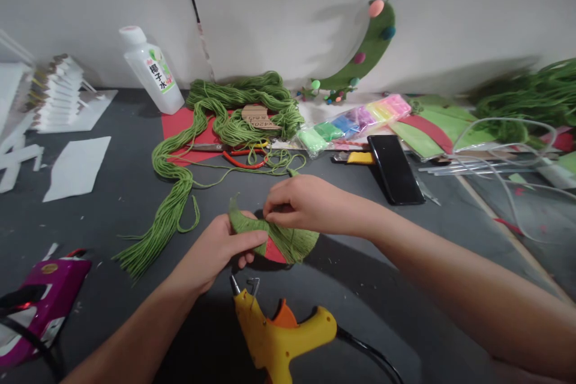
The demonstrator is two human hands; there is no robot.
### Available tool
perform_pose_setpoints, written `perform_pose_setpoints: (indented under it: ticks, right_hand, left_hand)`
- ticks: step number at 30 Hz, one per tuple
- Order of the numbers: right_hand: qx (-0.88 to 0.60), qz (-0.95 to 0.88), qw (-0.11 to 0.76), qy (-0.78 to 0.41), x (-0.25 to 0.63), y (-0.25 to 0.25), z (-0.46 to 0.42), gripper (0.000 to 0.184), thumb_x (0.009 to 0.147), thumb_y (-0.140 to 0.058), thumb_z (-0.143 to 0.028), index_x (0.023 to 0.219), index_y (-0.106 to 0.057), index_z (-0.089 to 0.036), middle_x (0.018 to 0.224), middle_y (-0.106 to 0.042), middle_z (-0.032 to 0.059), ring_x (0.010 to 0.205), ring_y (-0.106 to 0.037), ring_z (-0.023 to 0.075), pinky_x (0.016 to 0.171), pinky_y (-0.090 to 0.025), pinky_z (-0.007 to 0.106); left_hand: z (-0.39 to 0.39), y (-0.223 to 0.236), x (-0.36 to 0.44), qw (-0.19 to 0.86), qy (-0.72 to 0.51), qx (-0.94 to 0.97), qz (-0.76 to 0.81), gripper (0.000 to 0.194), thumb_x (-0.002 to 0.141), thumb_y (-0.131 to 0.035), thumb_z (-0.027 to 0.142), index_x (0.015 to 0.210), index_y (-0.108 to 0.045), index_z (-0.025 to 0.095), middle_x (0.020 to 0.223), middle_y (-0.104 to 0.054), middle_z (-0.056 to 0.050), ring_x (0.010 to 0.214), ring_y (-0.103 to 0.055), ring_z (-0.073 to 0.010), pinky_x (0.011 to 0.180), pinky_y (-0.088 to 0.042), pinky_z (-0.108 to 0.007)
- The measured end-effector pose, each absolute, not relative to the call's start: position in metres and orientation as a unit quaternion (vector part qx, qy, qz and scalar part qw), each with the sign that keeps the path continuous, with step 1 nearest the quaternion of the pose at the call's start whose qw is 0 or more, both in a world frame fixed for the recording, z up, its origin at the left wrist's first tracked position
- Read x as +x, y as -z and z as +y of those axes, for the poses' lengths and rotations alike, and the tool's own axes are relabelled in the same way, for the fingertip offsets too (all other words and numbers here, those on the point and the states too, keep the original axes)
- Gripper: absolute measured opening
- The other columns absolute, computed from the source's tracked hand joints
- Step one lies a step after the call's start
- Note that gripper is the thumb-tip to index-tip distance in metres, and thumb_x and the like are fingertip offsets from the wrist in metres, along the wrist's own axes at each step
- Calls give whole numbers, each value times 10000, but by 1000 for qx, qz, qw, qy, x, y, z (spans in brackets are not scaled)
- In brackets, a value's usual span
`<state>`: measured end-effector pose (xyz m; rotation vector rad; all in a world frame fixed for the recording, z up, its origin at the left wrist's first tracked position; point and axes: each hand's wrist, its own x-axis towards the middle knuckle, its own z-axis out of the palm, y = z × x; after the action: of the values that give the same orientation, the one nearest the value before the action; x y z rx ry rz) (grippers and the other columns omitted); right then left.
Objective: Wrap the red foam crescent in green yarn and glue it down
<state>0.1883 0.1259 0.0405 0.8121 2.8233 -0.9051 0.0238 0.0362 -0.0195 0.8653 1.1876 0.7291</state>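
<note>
A curved red piece, largely wrapped in green yarn, is held above the dark table. My left hand grips its left part, thumb on top and fingers curled beneath. My right hand is closed at the upper edge of the piece, its fingertips pinched against the yarn; whether a strand is between them is hidden. A yellow hot glue gun with an orange trigger lies just in front of my hands, nozzle toward my left hand. Behind them rests a skein of green yarn with long loose ends.
Red-handled scissors lie by the skein. A white bottle stands behind. A phone and a yellow cutter lie to the right. A purple power strip sits at left. A green crescent with pom-poms leans on the wall.
</note>
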Motion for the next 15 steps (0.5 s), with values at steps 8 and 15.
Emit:
perform_pose_setpoints:
  ticks: [8,15]
  right_hand:
    - [250,921,36,295,180,-29,132,132,790,-555,-176,782,-684,-149,768,-662,23,650,-533,120,575,-323,222]
    - [240,917,59,313,199,-51,173,158,789,-564,-200,802,-716,-159,749,-673,20,643,-555,124,584,-367,228]
  left_hand:
    - [40,25,20,622,-312,412,589,154,726,-639,287,698,-549,165,498,-485,70,430,-416,-65,421,-319,-181]
    - [43,15,17,515,-310,557,573,114,736,-619,212,631,-596,172,879,-571,-11,771,-568,-125,692,-418,-226]
